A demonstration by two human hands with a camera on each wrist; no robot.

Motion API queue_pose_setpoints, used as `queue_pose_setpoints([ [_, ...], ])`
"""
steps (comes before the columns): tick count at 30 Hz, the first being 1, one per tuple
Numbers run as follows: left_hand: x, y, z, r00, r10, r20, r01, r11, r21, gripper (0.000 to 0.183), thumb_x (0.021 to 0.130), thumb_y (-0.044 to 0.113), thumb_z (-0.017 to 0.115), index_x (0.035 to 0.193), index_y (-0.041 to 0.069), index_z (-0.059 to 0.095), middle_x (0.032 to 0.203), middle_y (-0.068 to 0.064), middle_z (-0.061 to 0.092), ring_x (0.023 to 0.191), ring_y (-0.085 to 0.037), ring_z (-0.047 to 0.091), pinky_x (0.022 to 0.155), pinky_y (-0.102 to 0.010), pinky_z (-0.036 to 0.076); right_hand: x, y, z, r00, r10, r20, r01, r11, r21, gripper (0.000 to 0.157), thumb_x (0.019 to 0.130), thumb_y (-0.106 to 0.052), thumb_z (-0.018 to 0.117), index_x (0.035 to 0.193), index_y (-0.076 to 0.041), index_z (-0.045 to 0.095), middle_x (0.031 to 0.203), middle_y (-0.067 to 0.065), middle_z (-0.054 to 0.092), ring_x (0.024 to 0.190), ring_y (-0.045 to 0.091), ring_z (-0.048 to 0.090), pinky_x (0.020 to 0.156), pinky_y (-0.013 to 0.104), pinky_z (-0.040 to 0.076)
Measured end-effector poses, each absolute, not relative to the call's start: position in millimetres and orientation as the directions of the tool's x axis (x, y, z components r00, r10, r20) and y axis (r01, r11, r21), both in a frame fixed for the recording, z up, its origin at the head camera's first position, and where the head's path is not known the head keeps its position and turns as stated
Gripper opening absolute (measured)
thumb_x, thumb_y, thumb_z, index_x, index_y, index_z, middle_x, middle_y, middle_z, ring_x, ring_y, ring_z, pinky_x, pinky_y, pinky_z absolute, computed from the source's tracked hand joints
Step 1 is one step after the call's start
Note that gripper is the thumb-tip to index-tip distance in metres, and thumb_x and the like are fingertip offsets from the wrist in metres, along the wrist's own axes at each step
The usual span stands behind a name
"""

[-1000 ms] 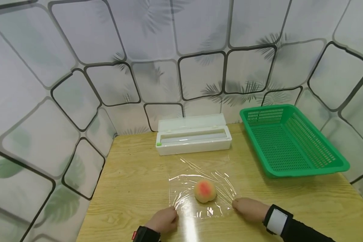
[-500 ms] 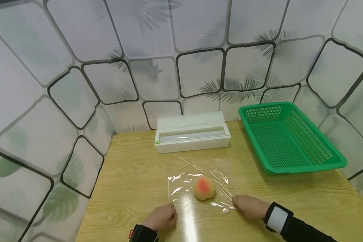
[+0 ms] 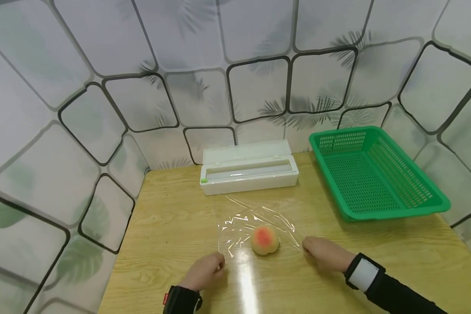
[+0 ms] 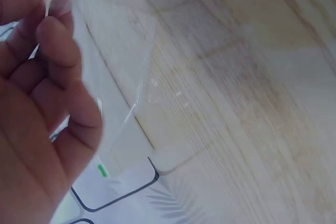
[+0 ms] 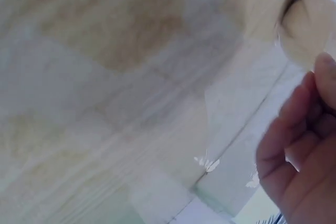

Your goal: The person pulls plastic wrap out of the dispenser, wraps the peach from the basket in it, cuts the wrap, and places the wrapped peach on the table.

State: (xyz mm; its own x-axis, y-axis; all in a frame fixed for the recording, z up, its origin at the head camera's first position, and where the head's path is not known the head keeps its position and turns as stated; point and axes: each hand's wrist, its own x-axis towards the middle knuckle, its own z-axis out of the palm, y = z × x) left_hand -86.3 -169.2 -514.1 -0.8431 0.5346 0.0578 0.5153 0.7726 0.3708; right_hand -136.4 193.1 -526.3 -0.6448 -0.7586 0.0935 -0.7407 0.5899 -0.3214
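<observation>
Counting from my station: two hands in all, one left hand (image 3: 202, 271), one right hand (image 3: 330, 254). Dark wrist straps: two, one on left wrist (image 3: 182, 300), one on right. White panels on straps: I see one (image 3: 363, 274). Red tabs: one (image 3: 165, 299). Peaches: one (image 3: 264, 240). Sheets of clear film (image 3: 235, 226): one, by my count. White boxes: one (image 3: 251, 182), with one lid (image 3: 247, 151), one pale roll (image 3: 251, 171), one green piece (image 3: 204, 180). Green baskets: one (image 3: 400, 214). Wooden tables: one (image 3: 161, 248).
</observation>
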Motion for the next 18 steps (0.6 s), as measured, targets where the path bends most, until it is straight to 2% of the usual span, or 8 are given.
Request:
queue_pose_setpoints([
  [3,-91,-170,-511,-0.861,0.503,0.077,0.488,0.773,0.405,0.021,0.076,0.002,0.056,0.066,0.014,0.042,0.062,0.010,0.036,0.054,-0.003,0.035,0.048,-0.018,0.033,-142,193,-526,-0.633,-0.756,0.165,-0.766,0.580,-0.278,0.031,0.070,0.013,0.059,0.073,-0.012,0.040,0.068,-0.009,0.030,0.059,0.006,0.031,0.050,0.020,0.032],
  [8,-102,-169,-508,-0.888,0.449,0.094,0.447,0.798,0.404,0.020,0.077,0.000,0.053,0.067,0.012,0.042,0.061,0.008,0.037,0.054,-0.006,0.035,0.048,-0.019,0.032,-151,191,-529,-0.626,-0.737,0.255,-0.780,0.585,-0.224,0.030,0.074,0.005,0.063,0.072,-0.012,0.038,0.067,-0.008,0.030,0.059,0.007,0.030,0.049,0.020,0.030],
  [14,-112,-169,-514,-0.893,0.436,0.112,0.443,0.806,0.393,0.009,0.081,-0.001,0.055,0.087,0.005,0.052,0.072,-0.001,0.056,0.063,-0.011,0.051,0.054,-0.026,0.043,-154,188,-530,-0.663,-0.705,0.253,-0.748,0.633,-0.198,0.030,0.074,0.004,0.063,0.071,-0.013,0.038,0.067,-0.008,0.032,0.058,0.008,0.032,0.049,0.023,0.032],
  [18,-113,-168,-519,-0.895,0.420,0.153,0.447,0.826,0.344,0.006,0.082,0.002,0.058,0.082,0.007,0.055,0.073,-0.001,0.055,0.066,-0.015,0.053,0.056,-0.029,0.044,-154,186,-531,-0.669,-0.689,0.278,-0.742,0.642,-0.194,0.031,0.073,0.005,0.061,0.069,-0.014,0.037,0.067,-0.009,0.031,0.058,0.008,0.032,0.049,0.023,0.032],
])
